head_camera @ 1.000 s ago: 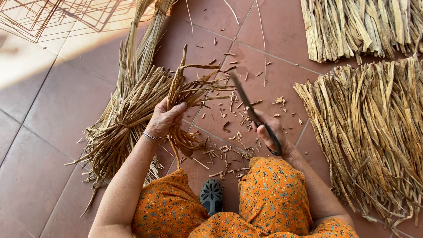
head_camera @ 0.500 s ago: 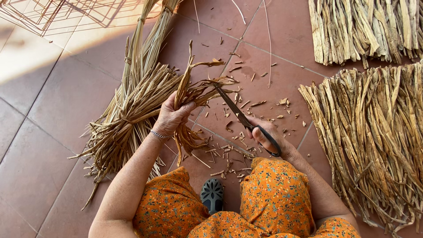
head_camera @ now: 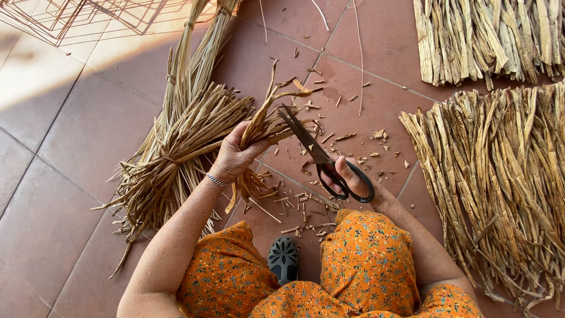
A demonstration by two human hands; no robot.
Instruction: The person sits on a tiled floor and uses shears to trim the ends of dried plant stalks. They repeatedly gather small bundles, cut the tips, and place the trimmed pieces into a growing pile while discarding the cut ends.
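Left hand (head_camera: pixel 234 156): fingers curled tight around a small bunch of dried leaves (head_camera: pixel 268 121), gripped near its middle. Bunch's long axis runs near-left to far-right; curled tips point far and right, frayed ends hang near the wrist.

Right hand (head_camera: pixel 353 179): fingers through the loops of black scissors (head_camera: pixel 315 153), closed on the handles. Blades point far-left, tips touching the bunch just right of the left hand; cannot tell how far apart the blades stand.

Cut scraps (head_camera: pixel 306 203) litter the red tile floor (head_camera: pixel 59 176) between the hands. Tied bundle (head_camera: pixel 176 141) lies left; trimmed pile (head_camera: pixel 500 176) right.
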